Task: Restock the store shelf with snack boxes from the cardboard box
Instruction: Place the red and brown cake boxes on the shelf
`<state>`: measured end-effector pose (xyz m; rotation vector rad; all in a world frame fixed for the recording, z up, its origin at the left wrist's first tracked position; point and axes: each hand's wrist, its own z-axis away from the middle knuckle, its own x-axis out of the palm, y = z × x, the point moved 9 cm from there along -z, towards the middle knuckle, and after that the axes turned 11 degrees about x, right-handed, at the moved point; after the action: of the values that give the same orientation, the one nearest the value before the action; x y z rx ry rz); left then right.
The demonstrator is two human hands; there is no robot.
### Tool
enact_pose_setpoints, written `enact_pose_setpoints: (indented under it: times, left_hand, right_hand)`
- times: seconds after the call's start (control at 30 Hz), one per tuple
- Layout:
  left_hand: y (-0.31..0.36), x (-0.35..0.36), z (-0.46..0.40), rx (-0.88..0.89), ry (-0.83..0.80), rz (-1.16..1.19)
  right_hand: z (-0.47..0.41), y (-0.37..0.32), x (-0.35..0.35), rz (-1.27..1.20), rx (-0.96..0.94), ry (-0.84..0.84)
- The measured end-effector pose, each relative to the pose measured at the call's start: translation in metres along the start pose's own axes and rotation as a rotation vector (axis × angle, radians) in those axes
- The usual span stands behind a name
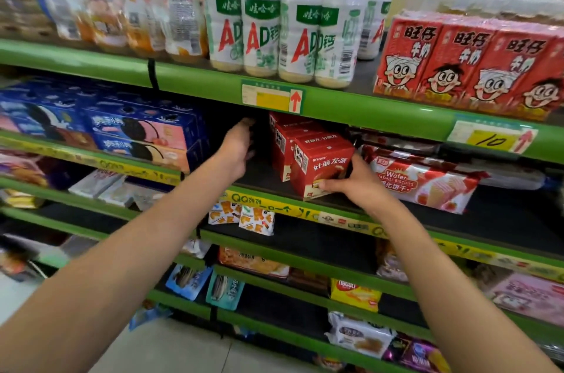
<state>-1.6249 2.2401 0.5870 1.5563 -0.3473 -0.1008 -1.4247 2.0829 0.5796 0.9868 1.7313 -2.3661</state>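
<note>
A row of red snack boxes stands on the second green shelf (274, 198), one behind another. My right hand (357, 183) grips the front red box (317, 165) at its lower right corner, thumb across the front face. My left hand (239, 148) reaches into the dark gap left of the row, fingers loosely spread and holding nothing. It is close to the rear red boxes (285, 134) and I cannot tell if it touches them. The cardboard box is out of view.
Blue cookie boxes (143, 134) sit left of the gap. A red-and-white wafer pack (424, 180) lies right of the red boxes. White drink bottles (274, 21) and red milk cartons (464, 61) fill the shelf above. Lower shelves hold assorted snack packs.
</note>
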Motion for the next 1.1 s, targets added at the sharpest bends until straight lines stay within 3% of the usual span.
enact_pose_setpoints:
  times: [0.17,0.6,0.8,0.97,1.1]
  left_hand:
    - [-0.020,0.031,0.041,0.011,-0.185,-0.061]
    - [-0.017,0.016,0.021,-0.066,-0.128,-0.029]
    - [-0.016,0.010,0.043,0.036,-0.372,-0.047]
    - [-0.006,0.000,0.045,0.111,-0.477,-0.312]
    - [0.001,-0.008,0.042,0.111,-0.404,-0.410]
  right_hand:
    - [-0.007,-0.007,0.019,-0.073,-0.010,-0.065]
    - [-0.003,-0.040,0.049,-0.095,-0.151,0.018]
    - [-0.001,-0.037,0.046,-0.141,-0.101,0.012]
    - [-0.003,-0.038,0.050,-0.160,-0.079,0.021]
    - [-0.007,-0.038,0.054,-0.176,-0.045,-0.020]
